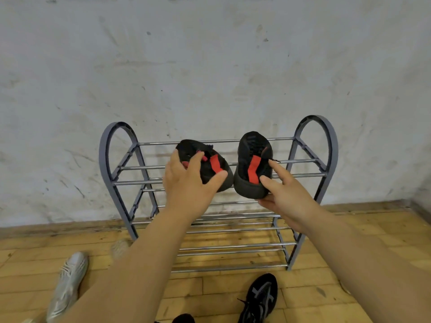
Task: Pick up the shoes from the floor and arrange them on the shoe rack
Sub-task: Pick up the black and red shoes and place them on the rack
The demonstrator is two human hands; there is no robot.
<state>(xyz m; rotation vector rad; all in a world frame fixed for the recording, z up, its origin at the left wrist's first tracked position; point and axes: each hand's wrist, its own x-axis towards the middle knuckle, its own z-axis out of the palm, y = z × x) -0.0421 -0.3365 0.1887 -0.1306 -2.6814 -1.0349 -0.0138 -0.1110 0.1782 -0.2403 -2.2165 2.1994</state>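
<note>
Fingers (198, 159) of both hands grip black-red shoes (253, 164) on rack (303, 139); silver shoe (70, 283) below.

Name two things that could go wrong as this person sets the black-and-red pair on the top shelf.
1. The shelf is only thin bars with gaps; the left shoe, tilted under the left hand, could tip through.
2. The right shoe overhangs the front bar, steadied by the right hand; released, it may fall.
</note>
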